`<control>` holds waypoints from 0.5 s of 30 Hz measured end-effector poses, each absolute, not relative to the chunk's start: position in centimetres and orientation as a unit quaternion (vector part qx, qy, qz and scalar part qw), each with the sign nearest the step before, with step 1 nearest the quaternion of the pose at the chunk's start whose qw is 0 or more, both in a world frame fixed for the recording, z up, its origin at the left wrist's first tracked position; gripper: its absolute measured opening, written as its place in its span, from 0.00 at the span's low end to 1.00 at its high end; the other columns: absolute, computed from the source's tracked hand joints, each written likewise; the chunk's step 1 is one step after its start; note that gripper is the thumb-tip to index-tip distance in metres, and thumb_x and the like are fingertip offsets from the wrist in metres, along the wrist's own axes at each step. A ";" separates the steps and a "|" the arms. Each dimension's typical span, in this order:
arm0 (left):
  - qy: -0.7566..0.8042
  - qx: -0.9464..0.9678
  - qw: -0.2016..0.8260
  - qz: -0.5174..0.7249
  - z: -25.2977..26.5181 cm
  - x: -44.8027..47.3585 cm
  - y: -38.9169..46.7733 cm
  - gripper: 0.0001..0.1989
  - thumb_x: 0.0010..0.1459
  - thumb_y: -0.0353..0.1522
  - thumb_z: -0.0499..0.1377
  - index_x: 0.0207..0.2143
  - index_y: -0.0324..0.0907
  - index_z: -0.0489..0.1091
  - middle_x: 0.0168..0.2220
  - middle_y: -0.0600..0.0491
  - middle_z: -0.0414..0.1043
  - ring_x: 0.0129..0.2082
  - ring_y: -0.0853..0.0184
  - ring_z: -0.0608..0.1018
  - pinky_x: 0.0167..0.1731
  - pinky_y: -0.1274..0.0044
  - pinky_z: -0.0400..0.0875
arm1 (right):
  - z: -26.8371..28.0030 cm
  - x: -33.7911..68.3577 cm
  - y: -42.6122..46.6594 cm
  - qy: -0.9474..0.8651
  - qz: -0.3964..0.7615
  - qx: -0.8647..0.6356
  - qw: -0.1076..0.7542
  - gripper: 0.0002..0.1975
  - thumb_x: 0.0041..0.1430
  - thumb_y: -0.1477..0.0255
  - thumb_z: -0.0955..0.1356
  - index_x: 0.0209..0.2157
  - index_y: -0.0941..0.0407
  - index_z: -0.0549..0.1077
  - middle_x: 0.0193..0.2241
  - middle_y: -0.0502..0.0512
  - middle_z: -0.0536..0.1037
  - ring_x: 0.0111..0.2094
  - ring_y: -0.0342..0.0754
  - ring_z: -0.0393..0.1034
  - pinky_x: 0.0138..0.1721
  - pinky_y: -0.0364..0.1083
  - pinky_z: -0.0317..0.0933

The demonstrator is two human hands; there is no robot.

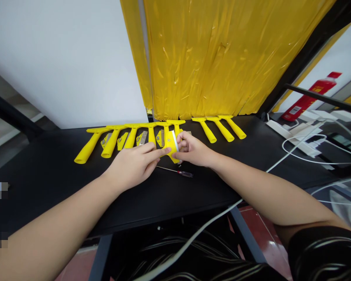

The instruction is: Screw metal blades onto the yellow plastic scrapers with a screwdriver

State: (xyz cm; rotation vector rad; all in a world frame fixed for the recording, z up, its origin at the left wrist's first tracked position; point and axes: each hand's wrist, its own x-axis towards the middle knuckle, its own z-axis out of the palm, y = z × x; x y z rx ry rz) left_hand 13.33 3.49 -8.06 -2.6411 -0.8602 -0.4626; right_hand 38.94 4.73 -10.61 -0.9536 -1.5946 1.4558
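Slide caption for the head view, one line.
Left hand and right hand on a pale-edged yellow piece at a black table, screwdriver and yellow handles nearby.

1. I count nine yellow T-shaped handles (87, 149) on the surface (41, 171): six along the far edge, left of its middle, and three along the far edge, right of its middle.
2. I make out four small yellow pieces with metal plates (122, 141) between the left-hand handles; more may be hidden.
3. I see one yellow piece with a white edge (171, 141) held above the surface.
4. I have two grips in view, left grip (131, 164) and right grip (194, 149).
5. I see one screwdriver (185, 173), nearer the front edge.
6. I find one red bottle (308, 97), by the far right corner.
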 end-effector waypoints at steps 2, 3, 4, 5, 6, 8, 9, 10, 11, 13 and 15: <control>-0.306 -0.925 0.159 -0.161 -8.0 13.4 3.4 0.21 0.73 0.34 0.55 0.65 0.53 0.72 0.42 0.51 0.80 0.32 0.65 0.80 0.25 0.75 0.66 | -10.6 38.9 4.7 -0.618 0.578 -0.376 0.378 0.25 0.51 0.76 0.78 0.41 0.50 0.60 0.30 0.42 0.77 0.26 0.42 0.72 0.31 0.46 0.71; -0.309 -0.924 0.157 -0.161 -8.0 13.4 3.4 0.21 0.73 0.34 0.55 0.65 0.53 0.72 0.42 0.51 0.80 0.32 0.64 0.80 0.25 0.75 0.66 | -10.6 38.8 4.6 -0.613 0.582 -0.377 0.377 0.23 0.52 0.77 0.77 0.41 0.51 0.62 0.30 0.43 0.77 0.27 0.43 0.73 0.32 0.46 0.72; -0.312 -0.923 0.156 -0.161 -8.0 13.5 3.4 0.21 0.73 0.34 0.55 0.65 0.53 0.72 0.42 0.51 0.80 0.33 0.64 0.80 0.25 0.76 0.67 | -10.6 38.7 4.6 -0.608 0.588 -0.379 0.376 0.22 0.53 0.77 0.77 0.42 0.52 0.64 0.31 0.44 0.77 0.29 0.43 0.74 0.33 0.46 0.73; -0.315 -0.922 0.155 -0.161 -8.0 13.5 3.3 0.21 0.73 0.34 0.55 0.65 0.53 0.72 0.42 0.51 0.80 0.33 0.64 0.80 0.25 0.76 0.67 | -10.5 38.7 4.5 -0.602 0.594 -0.381 0.374 0.20 0.54 0.78 0.77 0.42 0.52 0.66 0.32 0.45 0.77 0.30 0.43 0.74 0.33 0.46 0.74; -0.317 -0.921 0.155 -0.162 -8.0 13.5 3.3 0.21 0.73 0.34 0.55 0.65 0.52 0.72 0.42 0.50 0.80 0.33 0.64 0.81 0.25 0.76 0.67 | -10.5 38.6 4.5 -0.597 0.599 -0.382 0.372 0.19 0.54 0.78 0.76 0.42 0.53 0.67 0.33 0.46 0.78 0.32 0.44 0.75 0.33 0.45 0.74; -0.319 -0.921 0.156 -0.161 -7.9 13.6 3.2 0.21 0.73 0.34 0.55 0.65 0.52 0.73 0.42 0.50 0.80 0.33 0.64 0.81 0.25 0.76 0.67 | -10.4 38.4 4.4 -0.589 0.607 -0.382 0.372 0.17 0.54 0.79 0.76 0.41 0.54 0.69 0.34 0.48 0.78 0.34 0.44 0.75 0.33 0.44 0.75; -0.319 -0.921 0.156 -0.162 -7.9 13.6 3.2 0.21 0.73 0.34 0.55 0.65 0.51 0.73 0.42 0.50 0.80 0.33 0.65 0.80 0.25 0.76 0.67 | -10.3 38.4 4.4 -0.588 0.608 -0.383 0.372 0.16 0.54 0.79 0.77 0.41 0.54 0.70 0.34 0.48 0.79 0.34 0.44 0.75 0.33 0.44 0.75; -0.317 -0.921 0.156 -0.163 -7.9 13.6 3.2 0.21 0.73 0.34 0.55 0.65 0.51 0.73 0.42 0.50 0.80 0.33 0.65 0.80 0.25 0.76 0.67 | -10.3 38.4 4.5 -0.588 0.607 -0.384 0.372 0.16 0.54 0.79 0.77 0.40 0.54 0.71 0.34 0.48 0.79 0.34 0.44 0.75 0.32 0.44 0.75; -0.315 -0.922 0.153 -0.164 -7.9 13.6 3.2 0.21 0.73 0.34 0.55 0.65 0.51 0.72 0.42 0.50 0.80 0.33 0.65 0.80 0.25 0.76 0.68 | -10.2 38.5 4.5 -0.589 0.604 -0.386 0.373 0.15 0.55 0.79 0.77 0.40 0.55 0.72 0.33 0.49 0.79 0.33 0.44 0.75 0.32 0.43 0.74; -0.309 -0.926 0.145 -0.163 -7.8 13.6 3.2 0.22 0.73 0.34 0.54 0.66 0.51 0.72 0.43 0.50 0.80 0.34 0.65 0.80 0.26 0.76 0.69 | -10.0 38.6 4.6 -0.590 0.594 -0.394 0.380 0.10 0.58 0.77 0.76 0.39 0.55 0.73 0.32 0.49 0.79 0.31 0.43 0.74 0.31 0.43 0.73; -0.301 -0.930 0.135 -0.159 -7.7 13.6 3.2 0.22 0.73 0.33 0.54 0.66 0.52 0.72 0.43 0.50 0.80 0.34 0.65 0.81 0.27 0.76 0.70 | -9.9 38.9 4.8 -0.586 0.588 -0.402 0.387 0.06 0.62 0.75 0.75 0.37 0.56 0.74 0.31 0.49 0.79 0.30 0.43 0.74 0.32 0.43 0.73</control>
